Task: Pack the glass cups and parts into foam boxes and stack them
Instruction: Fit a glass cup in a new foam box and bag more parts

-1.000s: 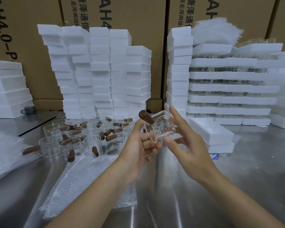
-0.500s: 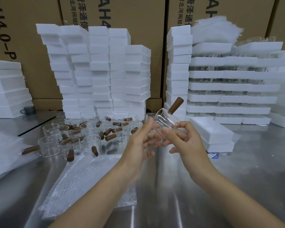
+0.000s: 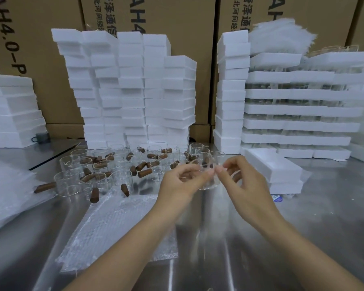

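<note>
Hands (image 3: 182, 182) (image 3: 247, 185) pinch glass cup (image 3: 208, 177) upright, mouth upward.

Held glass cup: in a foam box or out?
Out. Left hand and right hand pinch the glass cup over the table; the nearest foam box sits apart to its right.

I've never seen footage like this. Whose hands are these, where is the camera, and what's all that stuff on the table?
No machine here: a person wears one camera on the head, looking down at their own hands. The left hand and right hand together hold one glass cup, slightly blurred. On the metal table stand other cups with brown handles, beside bubble wrap. White foam boxes are stacked behind, before cardboard cartons.
</note>
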Motion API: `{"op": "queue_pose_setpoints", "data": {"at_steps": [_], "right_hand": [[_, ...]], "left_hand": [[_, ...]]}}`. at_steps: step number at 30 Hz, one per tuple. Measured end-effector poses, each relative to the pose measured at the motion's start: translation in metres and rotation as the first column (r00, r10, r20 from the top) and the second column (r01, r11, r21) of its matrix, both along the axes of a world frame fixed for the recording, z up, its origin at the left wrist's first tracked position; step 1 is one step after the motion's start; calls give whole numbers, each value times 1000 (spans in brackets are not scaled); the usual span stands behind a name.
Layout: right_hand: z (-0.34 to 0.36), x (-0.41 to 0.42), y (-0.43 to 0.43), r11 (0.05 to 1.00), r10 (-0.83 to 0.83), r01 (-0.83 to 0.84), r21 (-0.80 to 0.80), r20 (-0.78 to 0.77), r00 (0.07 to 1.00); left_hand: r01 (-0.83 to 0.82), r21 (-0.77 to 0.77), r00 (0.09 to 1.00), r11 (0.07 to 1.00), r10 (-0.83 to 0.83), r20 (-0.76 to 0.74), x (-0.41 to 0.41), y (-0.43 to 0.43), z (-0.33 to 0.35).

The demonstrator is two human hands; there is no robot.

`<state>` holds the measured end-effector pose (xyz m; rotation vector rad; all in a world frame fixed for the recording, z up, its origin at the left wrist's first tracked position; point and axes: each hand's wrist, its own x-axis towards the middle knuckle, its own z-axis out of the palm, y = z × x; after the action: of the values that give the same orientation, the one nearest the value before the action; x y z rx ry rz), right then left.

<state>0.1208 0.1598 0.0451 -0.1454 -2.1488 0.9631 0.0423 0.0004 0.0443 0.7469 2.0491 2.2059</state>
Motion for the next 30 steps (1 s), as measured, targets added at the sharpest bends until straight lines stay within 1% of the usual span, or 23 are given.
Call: {"op": "queue_pose_setpoints", "data": {"at_steps": [1,2,4,6,7,10,13,14,15,17,18,19,20,21,22,24,25,26,28,30], "right_hand": [[0,-1,5,999,24,-23,45,-5,1000],[1,-1,11,994,78,-80,77,24,997],[1,-1,22,965,203,-225,137,154,967],[2,1,28,932,292,-340,126,296,910],[2,2,30,924,309,-366,114,343,887],[-2,1,36,934,240,-319,163,378,894],[-6,-2,37,944,174,-257,206,353,920],[-7,-3,37,949,166,-244,202,339,926],[-7,-4,38,954,155,-227,196,325,933],[-7,-5,42,964,99,-170,204,317,943],[-7,-5,44,963,57,-139,229,333,941],[-7,-5,46,958,9,-111,266,355,935],[-8,-6,48,949,-36,-86,303,374,927],[-8,-6,49,940,-75,-64,335,387,919],[-9,-7,50,931,-105,-48,361,393,913],[-11,-8,52,919,-137,-34,392,399,907],[-11,-8,54,918,-142,-31,395,401,905],[-12,-8,54,919,-144,-30,392,406,903],[-11,-9,57,918,-148,-37,395,426,892],[-12,-8,61,915,-142,-75,397,490,860]], "left_hand": [[-8,-66,999,998,5,-37,-2,1,-3],[7,-138,998,990,-16,-67,-4,2,-6],[95,-267,988,959,-124,-95,-9,1,-13],[181,-350,967,919,-232,-107,-14,0,-20],[196,-377,961,905,-254,-112,-16,-1,-23],[181,-432,957,884,-260,-131,-23,-2,-29],[220,-491,944,843,-311,-111,-22,-3,-28],[184,-536,941,824,-305,-146,-22,-6,-24],[105,-581,938,807,-274,-210,-24,-12,-18],[-138,-629,906,765,-160,-393,-33,-30,-4],[-252,-646,877,720,-112,-467,-38,-42,4],[-331,-669,857,665,-85,-508,-44,-53,8],[-371,-710,852,598,-85,-517,-50,-62,9],[-367,-771,868,520,-106,-485,-56,-69,7],[-328,-838,898,435,-133,-420,-59,-74,5],[-195,-941,952,276,-177,-249,-63,-80,-2],[-140,-961,965,237,-187,-186,-65,-81,-4],[-109,-966,969,233,-191,-155,-66,-81,-6],[-97,-960,968,261,-200,-152,-68,-82,-5],[-94,-957,962,275,-223,-158,-68,-83,-3]]}}
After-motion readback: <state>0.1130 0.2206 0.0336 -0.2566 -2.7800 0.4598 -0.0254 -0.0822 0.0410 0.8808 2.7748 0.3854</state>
